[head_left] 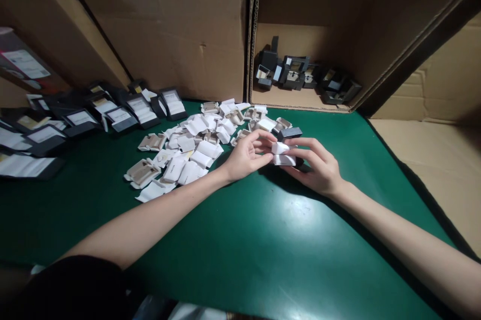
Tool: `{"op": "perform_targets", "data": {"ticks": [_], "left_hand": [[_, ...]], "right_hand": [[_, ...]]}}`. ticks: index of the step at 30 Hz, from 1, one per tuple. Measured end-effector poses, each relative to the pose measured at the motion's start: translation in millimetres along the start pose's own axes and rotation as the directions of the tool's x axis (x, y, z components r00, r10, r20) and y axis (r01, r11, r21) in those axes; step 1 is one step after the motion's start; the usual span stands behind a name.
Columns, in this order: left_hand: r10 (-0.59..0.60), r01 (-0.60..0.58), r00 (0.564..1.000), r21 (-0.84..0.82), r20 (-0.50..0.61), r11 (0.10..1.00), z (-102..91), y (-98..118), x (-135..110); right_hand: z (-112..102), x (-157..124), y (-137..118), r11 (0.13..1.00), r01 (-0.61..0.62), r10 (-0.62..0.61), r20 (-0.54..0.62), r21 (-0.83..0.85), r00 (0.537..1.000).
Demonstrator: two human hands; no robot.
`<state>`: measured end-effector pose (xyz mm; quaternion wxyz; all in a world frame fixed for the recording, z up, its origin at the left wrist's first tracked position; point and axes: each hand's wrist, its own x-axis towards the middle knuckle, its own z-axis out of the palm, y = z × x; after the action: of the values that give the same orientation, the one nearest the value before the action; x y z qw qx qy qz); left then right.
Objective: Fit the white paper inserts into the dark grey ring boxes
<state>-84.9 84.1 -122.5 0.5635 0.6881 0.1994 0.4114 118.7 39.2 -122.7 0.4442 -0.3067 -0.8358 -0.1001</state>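
My left hand and my right hand meet over the green table. Between them is a small dark box with a white folded insert in it. My right hand cups the box from below and behind. The fingers of my left hand pinch the white insert at its left side. Just left of my hands lies a pile of white and beige folded inserts.
Several open dark boxes with white cards lie along the left of the table. A cardboard carton on its side at the back holds several finished dark boxes. Cardboard walls stand behind and to the right.
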Motion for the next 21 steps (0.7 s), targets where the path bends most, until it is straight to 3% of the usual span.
{"op": "perform_targets", "data": {"ticks": [3, 6, 8, 11, 14, 16, 18, 21], "left_hand": [[0.064, -0.060, 0.997, 0.120, -0.030, 0.991, 1.0, 1, 0], [0.116, -0.080, 0.991, 0.381, -0.071, 0.921, 1.6, 4, -1], [0.154, -0.111, 0.988, 0.574, -0.027, 0.811, 2.2, 7, -3], [0.190, -0.243, 0.968, 0.782, 0.162, 0.574, 4.5, 10, -6], [0.161, -0.388, 0.922, 0.861, 0.353, 0.328, 7.6, 10, -8], [0.134, -0.442, 0.897, 0.868, 0.421, 0.229, 8.8, 10, -9], [0.124, -0.461, 0.887, 0.866, 0.444, 0.195, 8.9, 8, -9], [0.129, -0.467, 0.884, 0.857, 0.449, 0.219, 7.9, 5, -8]], "right_hand": [[-2, 2, -1, 1.000, -0.027, 0.027, -0.029, 0.004, 0.999], [-9, 9, -2, 0.999, -0.042, 0.042, -0.023, 0.008, 0.999], [-16, 15, -2, 0.999, -0.050, 0.050, -0.016, -0.002, 0.999], [-31, 23, 2, 0.999, -0.029, 0.030, 0.040, -0.021, 0.999], [-44, 25, 10, 1.000, -0.002, 0.006, 0.192, -0.018, 0.981], [-50, 23, 15, 1.000, -0.006, 0.011, 0.331, -0.014, 0.943], [-53, 20, 19, 0.999, -0.012, 0.025, 0.434, -0.033, 0.900], [-53, 16, 21, 0.996, -0.015, 0.056, 0.467, -0.092, 0.883]]}}
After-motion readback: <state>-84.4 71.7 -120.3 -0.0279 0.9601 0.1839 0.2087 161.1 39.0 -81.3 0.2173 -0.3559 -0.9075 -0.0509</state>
